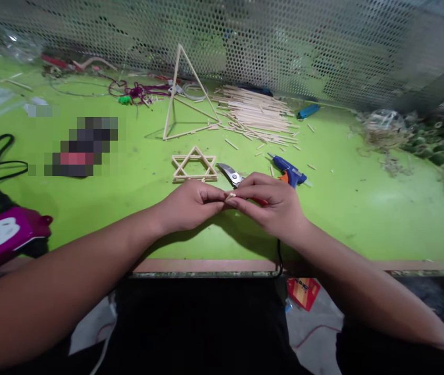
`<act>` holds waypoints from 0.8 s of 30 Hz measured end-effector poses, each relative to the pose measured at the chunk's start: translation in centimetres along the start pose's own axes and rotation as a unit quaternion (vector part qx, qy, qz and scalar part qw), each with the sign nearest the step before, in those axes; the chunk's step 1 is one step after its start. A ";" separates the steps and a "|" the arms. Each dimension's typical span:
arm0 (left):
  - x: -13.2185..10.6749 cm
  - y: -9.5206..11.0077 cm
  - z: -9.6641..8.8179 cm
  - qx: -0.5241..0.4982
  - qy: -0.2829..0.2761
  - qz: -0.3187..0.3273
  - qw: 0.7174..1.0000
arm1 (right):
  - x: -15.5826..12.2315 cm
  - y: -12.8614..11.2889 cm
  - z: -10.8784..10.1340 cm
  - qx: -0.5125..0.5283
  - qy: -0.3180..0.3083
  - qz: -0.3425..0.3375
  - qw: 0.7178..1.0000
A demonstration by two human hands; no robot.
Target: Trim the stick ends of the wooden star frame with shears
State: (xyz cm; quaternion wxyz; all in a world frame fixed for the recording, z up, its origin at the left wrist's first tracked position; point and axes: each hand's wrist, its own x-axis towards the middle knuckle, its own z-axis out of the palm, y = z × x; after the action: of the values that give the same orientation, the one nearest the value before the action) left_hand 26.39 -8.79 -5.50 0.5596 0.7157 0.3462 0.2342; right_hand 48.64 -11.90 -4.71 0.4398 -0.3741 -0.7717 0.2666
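Observation:
My left hand point(193, 205) and my right hand point(271, 203) meet fingertip to fingertip over the green table. Pinched between them are short wooden stick pieces point(230, 196), mostly covered by the fingers. A six-pointed star frame of thin sticks point(195, 165) lies just beyond my left hand. Pruning shears point(233, 175) rest behind my right hand, which partly covers their red handle. To the right of them lies a blue glue gun point(290, 171) with an orange trigger. Farther back stands a tall triangular stick frame point(171, 99).
A pile of thin wooden sticks point(257, 112) lies at the back, beside a blue tool point(308, 111). Purple cord point(139, 92) is tangled at back left. A purple power strip point(11, 237) sits at left. Perforated metal mesh point(284, 52) borders the green table point(362, 208).

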 end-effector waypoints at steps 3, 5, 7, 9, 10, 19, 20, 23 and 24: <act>-0.1 -0.1 0.1 -0.003 0.000 0.005 1.000 | 0.0 -0.2 0.0 -0.015 -0.004 0.002 1.000; -0.2 -0.2 0.1 0.004 -0.002 0.006 1.000 | -0.1 -0.2 0.0 -0.021 -0.003 0.003 1.000; -0.3 -0.3 0.1 0.014 -0.002 0.007 1.000 | -0.1 -0.2 -0.1 -0.026 -0.002 -0.001 1.000; -0.4 -0.4 0.1 0.022 -0.001 0.009 1.000 | -0.2 -0.3 -0.1 -0.030 -0.008 -0.002 1.000; -0.4 -0.4 0.1 0.026 0.001 0.010 1.000 | -0.1 -0.4 -0.1 -0.031 -0.012 -0.003 0.999; -0.3 -0.5 0.1 -0.129 0.113 0.009 0.985 | 5.9 -1.7 -4.4 -0.047 -0.043 0.130 0.989; -0.3 -0.5 0.0 -0.141 0.132 0.004 0.981 | 7.5 -1.5 -5.5 -0.076 -0.043 0.158 0.984; -0.5 -0.6 -0.3 -0.092 0.131 0.003 0.987 | 12.2 0.0 -7.5 -0.214 -0.073 0.207 0.952; -0.6 -0.6 -0.4 -0.041 0.116 0.020 0.992 | 13.6 0.7 -7.4 -0.247 -0.087 0.218 0.940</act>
State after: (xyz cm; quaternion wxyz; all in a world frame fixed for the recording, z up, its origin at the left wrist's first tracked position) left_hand 25.52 -8.91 -5.98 0.5398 0.6668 0.3846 0.3407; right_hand 50.90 0.18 4.77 0.1956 -0.6054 -0.7482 0.1883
